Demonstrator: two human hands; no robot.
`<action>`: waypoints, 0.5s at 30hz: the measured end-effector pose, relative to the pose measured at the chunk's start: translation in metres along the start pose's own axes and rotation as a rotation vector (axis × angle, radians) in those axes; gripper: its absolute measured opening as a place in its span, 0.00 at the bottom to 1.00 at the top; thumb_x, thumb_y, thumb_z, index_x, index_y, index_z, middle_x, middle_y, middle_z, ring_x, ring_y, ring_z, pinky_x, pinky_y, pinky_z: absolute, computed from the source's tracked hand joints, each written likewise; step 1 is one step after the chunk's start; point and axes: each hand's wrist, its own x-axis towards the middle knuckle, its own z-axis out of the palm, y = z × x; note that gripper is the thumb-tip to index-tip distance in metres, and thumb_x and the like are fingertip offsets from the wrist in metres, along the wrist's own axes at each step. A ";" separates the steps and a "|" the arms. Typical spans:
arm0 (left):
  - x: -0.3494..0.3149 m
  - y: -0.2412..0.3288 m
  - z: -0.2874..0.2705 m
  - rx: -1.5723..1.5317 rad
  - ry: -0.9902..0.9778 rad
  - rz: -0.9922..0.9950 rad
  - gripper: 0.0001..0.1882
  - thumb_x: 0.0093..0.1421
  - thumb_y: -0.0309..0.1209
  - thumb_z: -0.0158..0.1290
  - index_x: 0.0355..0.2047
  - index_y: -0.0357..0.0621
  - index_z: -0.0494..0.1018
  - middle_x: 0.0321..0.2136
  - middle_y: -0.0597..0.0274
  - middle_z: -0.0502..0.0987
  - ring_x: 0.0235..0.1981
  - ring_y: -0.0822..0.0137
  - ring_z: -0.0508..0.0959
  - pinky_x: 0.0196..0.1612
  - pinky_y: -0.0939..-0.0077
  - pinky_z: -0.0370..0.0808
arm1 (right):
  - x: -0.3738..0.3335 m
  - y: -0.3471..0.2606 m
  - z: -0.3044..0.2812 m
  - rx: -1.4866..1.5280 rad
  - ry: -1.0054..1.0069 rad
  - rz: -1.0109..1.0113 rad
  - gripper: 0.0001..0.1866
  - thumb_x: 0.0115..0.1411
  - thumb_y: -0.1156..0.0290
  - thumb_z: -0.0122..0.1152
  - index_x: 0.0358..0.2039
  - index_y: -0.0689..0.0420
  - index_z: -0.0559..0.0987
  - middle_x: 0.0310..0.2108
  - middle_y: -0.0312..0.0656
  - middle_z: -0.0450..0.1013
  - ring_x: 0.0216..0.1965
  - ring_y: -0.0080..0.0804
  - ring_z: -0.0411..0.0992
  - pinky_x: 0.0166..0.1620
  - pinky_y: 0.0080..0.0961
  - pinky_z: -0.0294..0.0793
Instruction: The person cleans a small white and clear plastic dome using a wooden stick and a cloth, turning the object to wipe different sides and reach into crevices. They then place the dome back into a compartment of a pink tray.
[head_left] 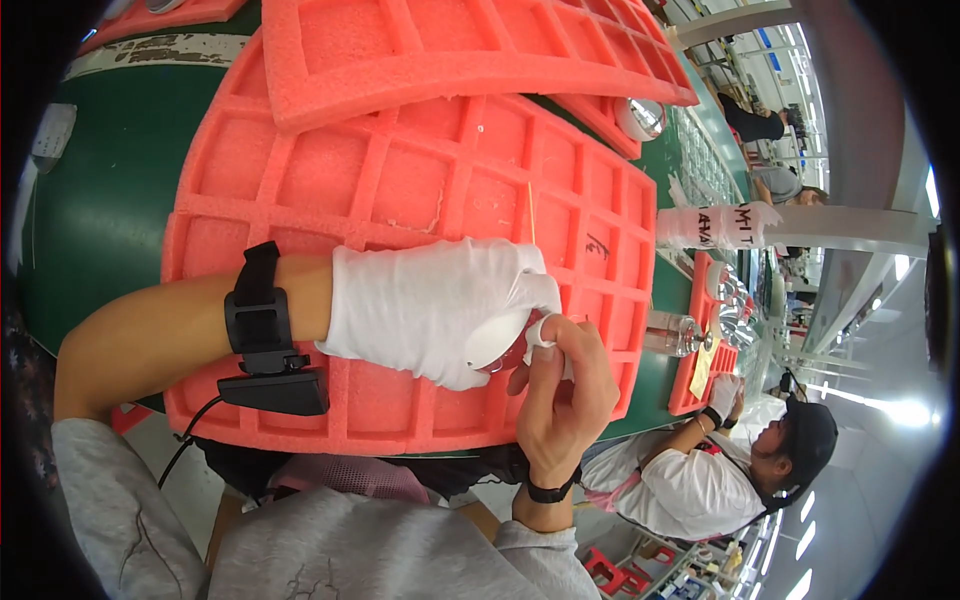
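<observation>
My left hand [440, 305], in a white glove, is closed around a small round piece with a white face [496, 340]. A reddish, glossy area shows beside that face; its exact kind is unclear. A thin yellowish stick [531, 212] sticks up past the gloved fingers, and its lower end is hidden. My bare right hand [568, 385] pinches a small wad of white cloth [540, 335] between thumb and forefinger, right at the edge of the round piece. Both hands are above a red foam tray [375, 190] with square compartments.
Another red foam tray [480, 70] lies across the far part of the first. A shiny domed cup [641, 118] and a clear glass part [672, 334] are on the green table [110, 190]. At right, a co-worker [700, 470] works beside a smaller red tray [690, 385].
</observation>
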 end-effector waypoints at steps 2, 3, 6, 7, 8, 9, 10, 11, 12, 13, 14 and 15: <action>0.002 0.002 -0.001 -0.059 -0.007 -0.029 0.23 0.47 0.27 0.68 0.43 0.39 0.73 0.43 0.53 0.74 0.43 0.53 0.77 0.43 0.62 0.78 | -0.003 0.001 -0.005 0.007 -0.019 -0.037 0.08 0.66 0.87 0.51 0.42 0.65 0.76 0.30 0.41 0.73 0.20 0.22 0.71 0.22 0.17 0.67; 0.003 0.003 -0.003 -0.088 -0.011 -0.043 0.22 0.47 0.27 0.68 0.43 0.39 0.73 0.43 0.54 0.74 0.43 0.52 0.77 0.44 0.61 0.78 | -0.004 0.001 -0.006 0.009 -0.027 -0.056 0.08 0.66 0.87 0.51 0.42 0.65 0.76 0.30 0.41 0.74 0.21 0.23 0.72 0.23 0.18 0.68; 0.003 0.003 -0.003 -0.121 -0.009 -0.077 0.22 0.47 0.28 0.68 0.42 0.41 0.73 0.43 0.55 0.74 0.44 0.52 0.77 0.45 0.61 0.77 | -0.009 0.007 -0.005 -0.072 -0.035 -0.229 0.07 0.66 0.86 0.52 0.41 0.65 0.77 0.31 0.42 0.74 0.22 0.25 0.74 0.26 0.18 0.70; 0.003 0.002 -0.002 -0.138 -0.008 -0.088 0.22 0.47 0.28 0.68 0.42 0.41 0.73 0.43 0.55 0.74 0.44 0.52 0.77 0.46 0.60 0.77 | -0.011 0.007 -0.005 -0.118 -0.036 -0.315 0.06 0.66 0.86 0.53 0.40 0.65 0.77 0.31 0.42 0.74 0.23 0.26 0.74 0.27 0.18 0.71; 0.003 0.001 -0.001 -0.137 -0.014 -0.086 0.22 0.47 0.28 0.68 0.42 0.41 0.73 0.43 0.55 0.74 0.44 0.52 0.77 0.46 0.60 0.77 | -0.011 0.007 -0.006 -0.118 -0.031 -0.313 0.06 0.66 0.86 0.53 0.40 0.65 0.77 0.31 0.42 0.74 0.23 0.26 0.74 0.27 0.18 0.71; 0.003 0.000 0.001 -0.147 -0.009 -0.093 0.22 0.47 0.28 0.68 0.43 0.42 0.73 0.44 0.55 0.74 0.44 0.51 0.77 0.46 0.60 0.77 | -0.010 0.007 -0.007 -0.026 -0.040 -0.203 0.06 0.65 0.86 0.54 0.40 0.65 0.77 0.31 0.43 0.75 0.24 0.27 0.75 0.29 0.20 0.71; 0.003 0.000 0.001 -0.157 -0.007 -0.096 0.22 0.47 0.28 0.68 0.43 0.43 0.73 0.44 0.55 0.74 0.44 0.51 0.77 0.47 0.60 0.76 | -0.008 0.005 -0.008 0.064 -0.045 -0.092 0.06 0.64 0.86 0.56 0.39 0.65 0.78 0.31 0.43 0.75 0.25 0.28 0.75 0.30 0.21 0.71; 0.003 -0.001 0.000 -0.167 -0.004 -0.100 0.23 0.48 0.28 0.68 0.43 0.43 0.73 0.44 0.55 0.75 0.44 0.51 0.77 0.47 0.59 0.76 | -0.005 0.003 -0.010 0.155 -0.049 0.017 0.06 0.62 0.86 0.57 0.39 0.65 0.78 0.31 0.44 0.76 0.26 0.29 0.75 0.31 0.22 0.71; 0.003 -0.001 -0.001 -0.162 -0.011 -0.095 0.23 0.48 0.28 0.68 0.43 0.43 0.73 0.44 0.55 0.75 0.44 0.51 0.77 0.47 0.59 0.76 | 0.001 0.003 -0.016 0.156 -0.040 0.016 0.06 0.62 0.86 0.57 0.39 0.65 0.78 0.31 0.44 0.76 0.26 0.29 0.75 0.31 0.22 0.71; 0.003 -0.001 -0.002 -0.198 -0.036 -0.119 0.23 0.48 0.29 0.68 0.44 0.43 0.73 0.44 0.55 0.75 0.45 0.51 0.77 0.48 0.59 0.76 | 0.012 0.006 -0.025 0.173 -0.128 0.088 0.07 0.61 0.85 0.60 0.39 0.64 0.80 0.32 0.44 0.77 0.28 0.32 0.77 0.32 0.23 0.73; 0.004 0.000 -0.004 -0.235 -0.059 -0.138 0.23 0.48 0.29 0.68 0.44 0.43 0.73 0.44 0.54 0.75 0.45 0.50 0.76 0.48 0.59 0.76 | 0.024 0.009 -0.036 0.184 -0.216 0.157 0.07 0.60 0.84 0.63 0.39 0.62 0.81 0.33 0.45 0.78 0.29 0.34 0.78 0.33 0.23 0.74; 0.005 0.001 -0.006 -0.271 -0.081 -0.157 0.24 0.48 0.30 0.68 0.45 0.43 0.73 0.44 0.53 0.75 0.45 0.50 0.76 0.48 0.59 0.76 | 0.038 0.014 -0.047 0.186 -0.210 0.157 0.07 0.60 0.84 0.63 0.39 0.62 0.81 0.33 0.45 0.78 0.29 0.34 0.78 0.33 0.23 0.74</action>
